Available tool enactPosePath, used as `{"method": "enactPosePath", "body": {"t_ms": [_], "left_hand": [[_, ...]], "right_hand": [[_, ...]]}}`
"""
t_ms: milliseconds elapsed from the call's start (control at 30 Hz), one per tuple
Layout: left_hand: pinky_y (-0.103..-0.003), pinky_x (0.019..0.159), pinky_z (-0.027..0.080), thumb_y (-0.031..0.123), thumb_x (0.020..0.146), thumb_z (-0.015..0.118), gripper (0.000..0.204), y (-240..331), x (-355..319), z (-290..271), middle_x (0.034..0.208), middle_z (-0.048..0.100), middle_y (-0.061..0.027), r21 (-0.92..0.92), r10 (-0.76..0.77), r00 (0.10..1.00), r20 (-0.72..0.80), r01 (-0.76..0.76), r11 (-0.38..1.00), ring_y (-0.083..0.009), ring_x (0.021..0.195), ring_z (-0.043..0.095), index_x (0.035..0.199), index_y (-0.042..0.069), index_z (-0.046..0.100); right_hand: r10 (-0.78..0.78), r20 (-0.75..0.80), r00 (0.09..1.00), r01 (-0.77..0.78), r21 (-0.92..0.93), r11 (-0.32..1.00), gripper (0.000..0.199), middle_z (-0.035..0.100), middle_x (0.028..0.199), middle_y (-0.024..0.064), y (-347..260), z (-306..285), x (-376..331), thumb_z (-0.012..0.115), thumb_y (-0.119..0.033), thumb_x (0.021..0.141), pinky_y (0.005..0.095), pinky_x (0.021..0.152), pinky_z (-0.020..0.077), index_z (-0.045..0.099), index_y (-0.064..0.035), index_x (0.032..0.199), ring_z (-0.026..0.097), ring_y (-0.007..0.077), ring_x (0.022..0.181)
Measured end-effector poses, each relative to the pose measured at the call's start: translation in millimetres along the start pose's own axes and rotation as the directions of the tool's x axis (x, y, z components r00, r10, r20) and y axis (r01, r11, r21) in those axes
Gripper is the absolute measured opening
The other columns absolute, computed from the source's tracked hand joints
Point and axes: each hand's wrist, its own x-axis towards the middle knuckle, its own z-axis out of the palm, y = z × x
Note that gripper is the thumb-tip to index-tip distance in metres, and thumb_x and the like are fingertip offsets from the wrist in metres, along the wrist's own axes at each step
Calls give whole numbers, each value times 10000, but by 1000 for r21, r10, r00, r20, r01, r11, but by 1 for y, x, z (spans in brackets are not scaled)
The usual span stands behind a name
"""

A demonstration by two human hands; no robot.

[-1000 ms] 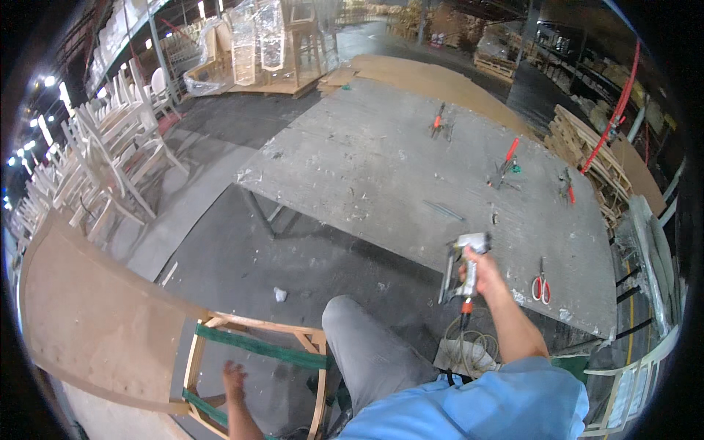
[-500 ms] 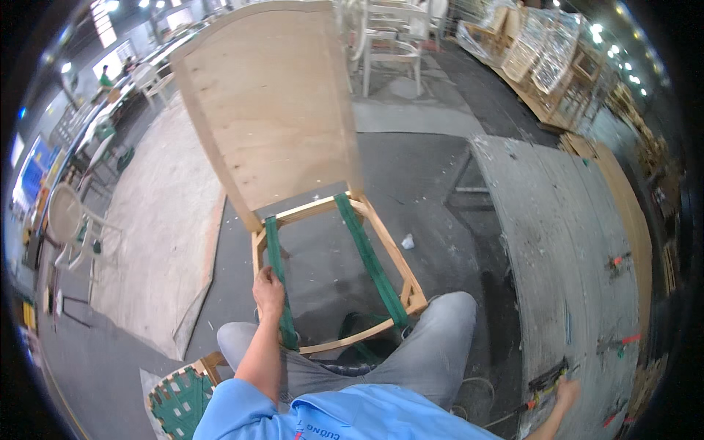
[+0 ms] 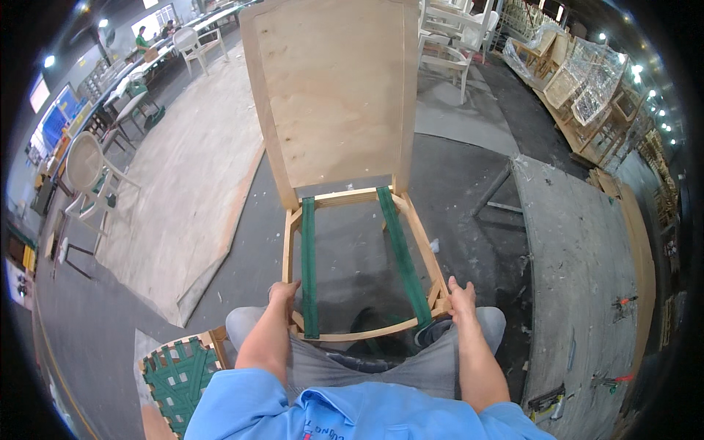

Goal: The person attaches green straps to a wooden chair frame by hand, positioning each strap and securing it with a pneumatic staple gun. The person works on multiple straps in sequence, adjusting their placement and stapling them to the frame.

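An unfinished wooden chair frame [image 3: 352, 195] stands before me, with a tall plywood back [image 3: 330, 95] and an open seat. Two green webbing straps, a left one [image 3: 309, 264] and a right one [image 3: 402, 257], run from the rear rail to the front rail. My left hand [image 3: 283, 295] is closed around the left side rail near the front. At the front right corner, my right hand [image 3: 462, 299] lies against the frame, its thumb and fingers apart. A black air-type hand tool [image 3: 548, 402], perhaps a staple gun, lies on the grey bench.
The scuffed grey bench [image 3: 572, 279] on my right also bears red-handled tools [image 3: 623, 302]. At lower left is a seat with woven green webbing [image 3: 176, 378]. A pale sheet [image 3: 183, 169] covers floor to the left. White chairs [image 3: 449, 48] and wrapped frames [image 3: 587, 84] stand farther off.
My right hand has left the tool on the bench and come to the seat's right corner. The left hand has moved along the rail. My view has turned, shifting the chair rightward in it.
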Motion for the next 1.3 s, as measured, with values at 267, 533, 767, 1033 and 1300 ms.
{"method": "enactPosePath", "body": {"t_ms": [267,533,767,1033,1300], "left_hand": [[-405,630,535,421,882,775,436,11,-6,10,769,712,-110,-53,-90,989,-117,84,995,-268,664,694,866,-12,728],[-413,642,539,391,852,783,405,7,-4,10,779,723,-123,-5,-28,986,-164,27,1000,-264,661,694,912,-7,739],[-414,632,547,385,820,814,486,49,39,13,779,710,-155,-232,-46,983,-180,3,973,-264,658,693,957,-73,726],[-439,641,544,347,875,770,463,97,54,7,792,690,-163,-206,150,956,-251,-204,957,-305,662,679,1071,-67,697],[-435,924,520,258,961,676,335,114,-30,80,1109,716,-175,148,788,415,-454,-838,526,-338,1039,682,1205,31,699]], "right_hand": [[37,34,999,-30,-196,980,897,532,1428,306,24,-8,-12,762,-433,905,463,1071,467,354,65,1529,591,381,1276],[96,290,952,-133,112,985,447,698,1189,129,39,2,-12,696,-265,976,469,874,525,603,9,1317,677,270,1032],[-137,225,965,70,284,956,659,580,1449,201,29,40,21,648,-138,1007,311,1099,414,347,50,1561,567,248,1318],[-236,307,922,162,248,955,721,563,1462,254,14,75,23,672,-115,986,343,1051,481,290,12,1584,579,283,1330],[-285,363,887,295,26,955,438,719,1086,123,14,72,36,764,-263,935,349,839,518,644,30,1237,671,217,980]]}}
